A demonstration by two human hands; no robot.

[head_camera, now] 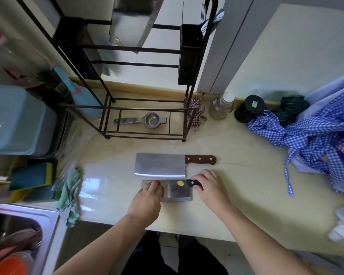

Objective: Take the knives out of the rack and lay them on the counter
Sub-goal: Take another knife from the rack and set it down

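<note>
Two cleavers lie flat on the glossy, pale yellow tabletop [236, 185], blades pointing left, one just behind the other with their long edges nearly touching. The far cleaver [161, 165] has a broad rectangular steel blade, dull with a brighter band along its near edge, and a brown wooden handle with three rivets. The near cleaver [177, 190] is a similar steel slab, brushed, with a round yellow sticker near its black handle.

My left hand [147, 197] rests palm down on the near blade, its fingers [152, 186] spread flat on the metal and gripping nothing. My right hand [211, 187] closes over the black handle, fingers [202, 176] curled around it so that only the front of the handle shows.

Behind the knives stands the rack [127, 76], a tall frame of thin dark metal bars with a black box-shaped holder on its right side. A steel strainer [147, 121] with a round cup lies in its base. Higher in the rack hangs a blurred sheet of steel; I cannot tell what it is.

A crumpled green rag [71, 193] lies to the left, and blue gingham cloth [310, 139] is heaped to the right.
</note>
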